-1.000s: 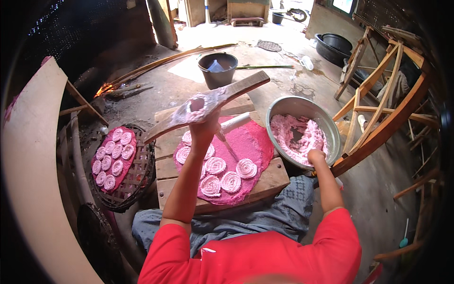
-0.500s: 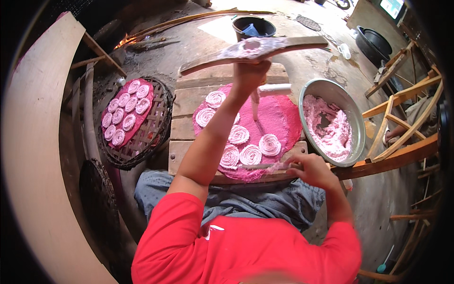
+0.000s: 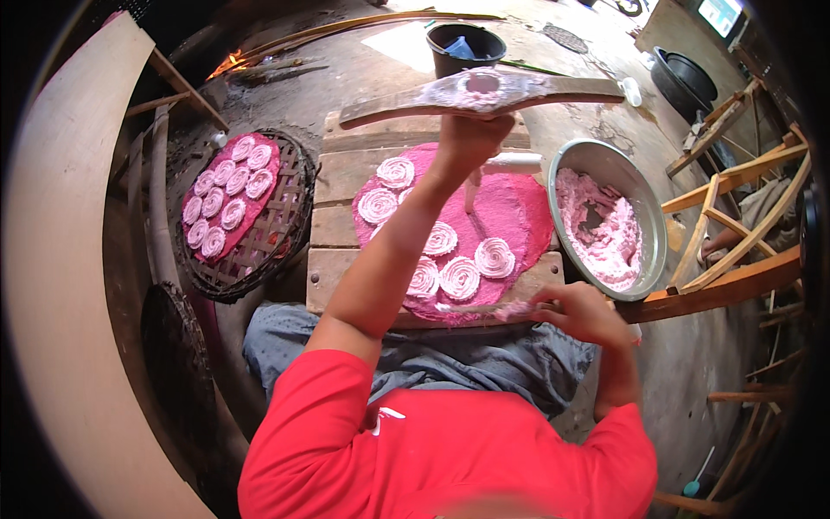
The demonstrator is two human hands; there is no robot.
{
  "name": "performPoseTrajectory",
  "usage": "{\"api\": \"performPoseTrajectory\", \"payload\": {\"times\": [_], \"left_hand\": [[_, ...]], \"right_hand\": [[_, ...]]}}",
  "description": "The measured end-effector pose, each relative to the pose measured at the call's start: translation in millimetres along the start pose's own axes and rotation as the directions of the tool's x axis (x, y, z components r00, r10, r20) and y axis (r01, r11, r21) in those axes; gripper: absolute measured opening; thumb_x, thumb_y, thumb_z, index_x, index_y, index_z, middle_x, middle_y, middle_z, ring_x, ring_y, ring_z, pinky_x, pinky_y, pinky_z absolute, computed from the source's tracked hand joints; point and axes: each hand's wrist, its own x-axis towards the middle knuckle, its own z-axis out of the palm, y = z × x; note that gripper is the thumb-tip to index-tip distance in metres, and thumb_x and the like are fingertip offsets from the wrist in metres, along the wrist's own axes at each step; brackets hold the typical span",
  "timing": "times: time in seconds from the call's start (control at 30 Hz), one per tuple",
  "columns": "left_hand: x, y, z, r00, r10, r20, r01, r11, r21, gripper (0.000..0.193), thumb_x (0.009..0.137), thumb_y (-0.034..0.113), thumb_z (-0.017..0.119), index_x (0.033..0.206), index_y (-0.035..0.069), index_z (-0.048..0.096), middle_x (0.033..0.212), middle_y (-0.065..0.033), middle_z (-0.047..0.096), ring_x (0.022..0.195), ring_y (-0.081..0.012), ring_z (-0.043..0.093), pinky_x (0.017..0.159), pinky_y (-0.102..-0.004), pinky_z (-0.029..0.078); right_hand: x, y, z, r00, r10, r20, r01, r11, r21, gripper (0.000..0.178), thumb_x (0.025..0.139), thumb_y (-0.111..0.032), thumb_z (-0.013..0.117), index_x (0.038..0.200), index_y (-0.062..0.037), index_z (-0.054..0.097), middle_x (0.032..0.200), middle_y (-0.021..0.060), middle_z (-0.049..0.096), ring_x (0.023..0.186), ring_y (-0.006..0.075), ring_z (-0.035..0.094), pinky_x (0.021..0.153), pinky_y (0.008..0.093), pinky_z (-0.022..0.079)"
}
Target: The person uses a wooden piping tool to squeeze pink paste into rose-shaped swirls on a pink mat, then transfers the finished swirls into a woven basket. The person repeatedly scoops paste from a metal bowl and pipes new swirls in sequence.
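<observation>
Head view: counts
Left hand (image 3: pixel 467 138): fingers gripping one wooden press (image 3: pixel 484 91), upper centre
Right hand (image 3: pixel 584 311): fingers pinching one stick (image 3: pixel 471 307)
Pink cloth (image 3: pixel 510 216), centre: six spirals
Basket (image 3: pixel 290 225), left: eleven spirals
Metal bowl (image 3: pixel 644 208), right: one

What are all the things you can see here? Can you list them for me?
Wooden press: one, brown, dough on it, held above the board.
Pink cloth: one, on the wooden board.
Dough spirals: about six, pale pink, on the cloth.
Metal bowl: one, silver, pink dough inside, right of board.
Woven tray: one, dark, left, carrying more spirals.
Bucket: one, black, behind the board.
Left hand: under the press, holding it.
Right hand: at the board's near edge, holding a thin stick.
</observation>
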Motion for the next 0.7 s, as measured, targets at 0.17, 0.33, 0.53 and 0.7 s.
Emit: {"api": "performPoseTrajectory", "payload": {"times": [0.17,0.33,0.53,0.7], "left_hand": [[-1,1,-9,0.998,0.042,-0.043,-0.039,0.996,0.077,0.007,0.076,0.001,0.059,0.082,0.001,0.056,0.061,-0.0011,0.052,0.047,-0.0076,0.047,0.041,-0.0282,0.039],[1,4,-4,0.999,-0.036,-0.039,0.033,0.997,-0.069,0.007,0.077,-0.003,0.057,0.081,0.002,0.057,0.063,0.0018,0.052,0.049,-0.0053,0.046,0.041,-0.0254,0.037],[-2,8,5,0.999,-0.042,-0.008,0.042,0.999,-0.029,0.007,0.079,-0.003,0.057,0.082,0.002,0.056,0.064,0.0018,0.052,0.052,-0.0052,0.046,0.043,-0.0252,0.037],[-3,6,10,1.000,-0.017,-0.026,0.018,0.999,0.045,0.006,0.079,-0.003,0.058,0.081,0.002,0.056,0.063,0.0006,0.052,0.052,-0.0063,0.046,0.044,-0.0258,0.038]], "right_hand": [[-58,34,-80,0.960,0.180,-0.216,-0.174,0.984,0.043,0.018,0.088,-0.019,0.064,0.097,-0.0035,0.068,0.078,0.0121,0.070,0.069,0.0213,0.068,0.065,0.0331,0.050],[-50,106,-126,0.708,0.603,-0.368,-0.613,0.783,0.104,0.024,0.092,-0.018,0.055,0.089,0.0031,0.066,0.069,0.0138,0.065,0.062,0.0241,0.062,0.063,0.0363,0.048],[28,245,-95,0.554,0.491,-0.672,-0.828,0.411,-0.382,0.021,0.087,-0.014,0.052,0.085,-0.0043,0.071,0.087,0.0182,0.069,0.083,0.0317,0.070,0.069,0.0406,0.055],[87,330,-44,0.656,0.399,-0.640,-0.753,0.405,-0.519,0.020,0.084,-0.012,0.055,0.085,-0.0092,0.074,0.087,0.0135,0.072,0.081,0.0259,0.072,0.068,0.0379,0.057]]}}
